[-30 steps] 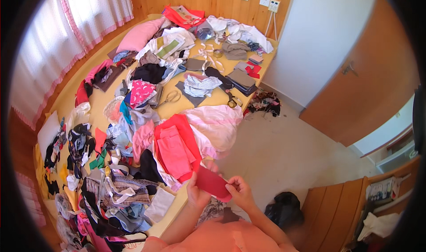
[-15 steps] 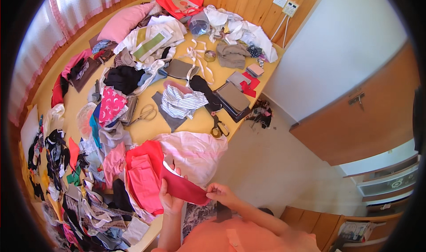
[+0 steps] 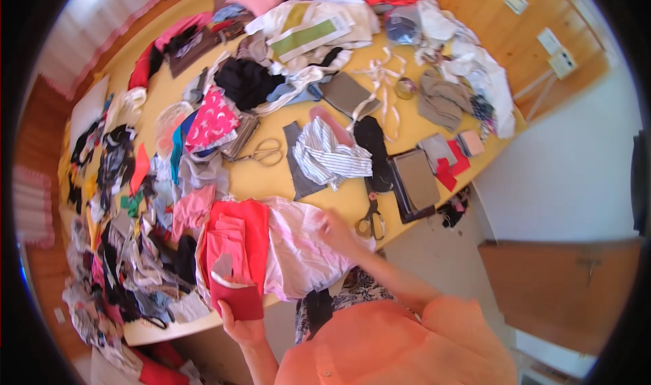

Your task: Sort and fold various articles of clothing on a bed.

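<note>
My left hand [image 3: 241, 325] grips a dark red piece of cloth [image 3: 239, 302] at its lower edge, with a pale underside showing at its top. Behind that cloth lies a stack of folded coral-pink fabric [image 3: 225, 239] on a bright red cloth [image 3: 255, 225]. Smeared by motion, my right hand [image 3: 334, 231] reaches over a pale pink and white cloth [image 3: 291, 253]; its fingers are unclear. Black-handled scissors [image 3: 371, 223] lie just right of that hand, at the table edge. A blue-striped white cloth [image 3: 329, 156] is beyond it.
The yellow table [image 3: 261, 181] holds heaps of mixed clothes and scraps along its left. A second pair of scissors [image 3: 268, 153] lies mid-table. Folded dark cloths [image 3: 415, 181] sit by the right edge, near a tape roll [image 3: 405, 88]. A wooden door [image 3: 556, 290] stands right.
My right hand has let go of the dark red cloth's end and moved forward over the pale cloth. The dark red cloth, no longer stretched between both hands, stays in my left. The view has turned.
</note>
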Demonstrator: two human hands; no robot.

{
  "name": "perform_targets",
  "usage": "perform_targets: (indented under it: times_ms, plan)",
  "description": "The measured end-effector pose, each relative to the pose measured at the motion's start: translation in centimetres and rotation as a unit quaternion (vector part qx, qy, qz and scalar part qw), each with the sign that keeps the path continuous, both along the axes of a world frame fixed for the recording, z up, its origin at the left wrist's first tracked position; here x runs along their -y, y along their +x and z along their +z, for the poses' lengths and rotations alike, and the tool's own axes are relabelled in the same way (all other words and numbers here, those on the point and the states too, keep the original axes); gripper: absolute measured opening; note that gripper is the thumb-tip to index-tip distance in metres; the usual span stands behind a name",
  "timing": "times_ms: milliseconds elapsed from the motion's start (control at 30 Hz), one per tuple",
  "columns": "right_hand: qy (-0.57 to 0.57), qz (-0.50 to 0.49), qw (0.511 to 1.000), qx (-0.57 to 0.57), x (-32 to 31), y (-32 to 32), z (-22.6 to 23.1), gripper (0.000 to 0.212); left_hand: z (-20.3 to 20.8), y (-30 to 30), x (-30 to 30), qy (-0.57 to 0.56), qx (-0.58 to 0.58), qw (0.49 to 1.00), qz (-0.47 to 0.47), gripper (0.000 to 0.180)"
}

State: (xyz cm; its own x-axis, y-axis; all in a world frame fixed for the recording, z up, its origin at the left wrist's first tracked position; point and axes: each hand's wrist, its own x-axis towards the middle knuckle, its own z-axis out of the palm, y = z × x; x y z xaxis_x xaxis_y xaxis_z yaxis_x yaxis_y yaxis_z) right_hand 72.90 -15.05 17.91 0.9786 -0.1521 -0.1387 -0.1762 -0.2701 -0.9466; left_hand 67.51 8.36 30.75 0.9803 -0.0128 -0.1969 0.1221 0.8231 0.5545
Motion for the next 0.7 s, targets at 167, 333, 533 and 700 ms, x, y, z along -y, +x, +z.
perform_targets:
  times_ms: [167, 333, 533, 700]
  plan:
    - [-0.328, -0.027, 0.944, 0.037, 8.7, 10.0, -0.4, 0.048, 1.0, -2.9, 3.5, -0.050, -0.060, 0.974, 0.212, 0.046]
    - [-0.388, 0.107, 0.914, 0.059, 12.6, 13.1, -4.6, 0.023, 2.3, -3.0, 7.7, -0.003, -0.041, 0.968, 0.249, 0.047]
    - [0.108, 0.071, 0.991, 0.039, 18.2, 18.9, 0.5, 0.010, 1.7, -3.0, 9.7, 0.003, -0.057, 0.968, 0.243, 0.045]
    - [0.278, -0.114, 0.942, 0.149, 26.6, 22.3, 8.1, 0.017, 0.6, -1.6, 13.1, 0.029, -0.060, 0.976, 0.207, 0.045]
